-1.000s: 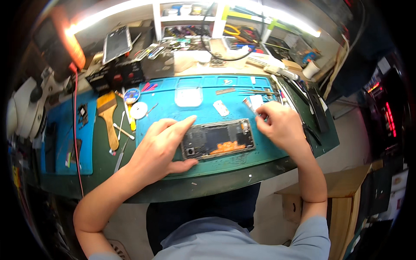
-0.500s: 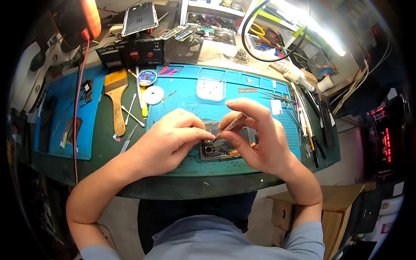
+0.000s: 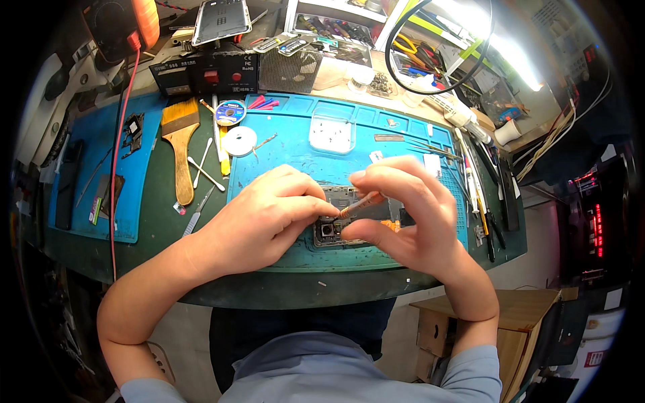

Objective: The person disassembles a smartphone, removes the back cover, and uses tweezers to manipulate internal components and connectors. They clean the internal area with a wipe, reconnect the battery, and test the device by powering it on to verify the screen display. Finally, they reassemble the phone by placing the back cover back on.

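Nearest the person, at the front edge of the blue silicone work mat (image 3: pixel 403 144), lies an opened dark smartphone with its back removed (image 3: pixel 336 232), its inner boards and an orange strip showing between the two hands. The left hand (image 3: pixel 262 218) rests on the phone's left end, fingers curled down and pressing on it, thumb and forefinger meeting right at the phone's inner edge; it steadies the phone and does not lift it. The right hand (image 3: pixel 410 215) arches over the phone's right half and pinches a thin copper-coloured tool (image 3: pixel 356 203) between thumb and forefinger, with the tool's tip slanting down to the left onto the phone, close to the left fingertips.

Left of the mat, on the dark green table top (image 3: pixel 154 201), a flat wooden-handled paintbrush (image 3: pixel 180 144) lies lengthwise, with white cotton swabs (image 3: pixel 205 168) crossed beside it. Just inside the mat's left end sits a white roll of tape (image 3: pixel 240 141), and behind that a smaller round blue-labelled reel (image 3: pixel 230 113). Toward the mat's far edge stands a small clear plastic tray (image 3: pixel 331 134) holding tiny dark screws. Along the mat's right end, metal tweezers and slim hand tools (image 3: pixel 474 181) lie in a row. Behind the mat sits a black bench power unit with a red button (image 3: pixel 222 72).
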{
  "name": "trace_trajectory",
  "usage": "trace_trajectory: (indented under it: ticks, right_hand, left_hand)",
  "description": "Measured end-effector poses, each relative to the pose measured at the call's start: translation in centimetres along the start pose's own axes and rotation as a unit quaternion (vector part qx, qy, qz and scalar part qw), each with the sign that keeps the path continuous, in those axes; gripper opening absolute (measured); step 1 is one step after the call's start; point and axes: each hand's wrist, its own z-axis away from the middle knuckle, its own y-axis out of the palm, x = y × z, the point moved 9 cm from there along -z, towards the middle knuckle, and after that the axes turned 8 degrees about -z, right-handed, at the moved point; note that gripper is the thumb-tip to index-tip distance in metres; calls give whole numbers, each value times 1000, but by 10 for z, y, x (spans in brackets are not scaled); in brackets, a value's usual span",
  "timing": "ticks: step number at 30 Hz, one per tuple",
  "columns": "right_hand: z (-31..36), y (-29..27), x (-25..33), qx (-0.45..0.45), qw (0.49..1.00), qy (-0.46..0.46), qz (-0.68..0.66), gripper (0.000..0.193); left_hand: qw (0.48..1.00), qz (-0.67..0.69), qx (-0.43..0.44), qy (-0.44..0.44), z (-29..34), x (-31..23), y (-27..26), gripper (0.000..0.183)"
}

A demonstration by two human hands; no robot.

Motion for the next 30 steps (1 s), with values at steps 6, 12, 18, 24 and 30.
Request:
trace_trajectory:
  ticks: [6, 12, 18, 24, 30]
  right_hand:
    - [-3, 7, 1, 44, 997, 12, -55, 41]
    - [5, 7, -15, -22, 995, 43, -84, 52]
    - [-2, 6, -8, -14, 999, 28, -20, 55]
    - [-3, 7, -5, 10, 1000, 6, -11, 53]
    - [3, 12, -14, 16, 995, 44, -83, 54]
  left_hand:
    - [998, -18, -59, -22, -2, 5, -11, 24]
    - [996, -26, -63, -55, -7, 10, -15, 28]
    - [997, -11, -41, -70, -7, 11, -14, 36]
    - [967, 232, -22, -103, -12, 5, -2, 57]
    - [963, 242, -4, -118, -14, 3, 3, 63]
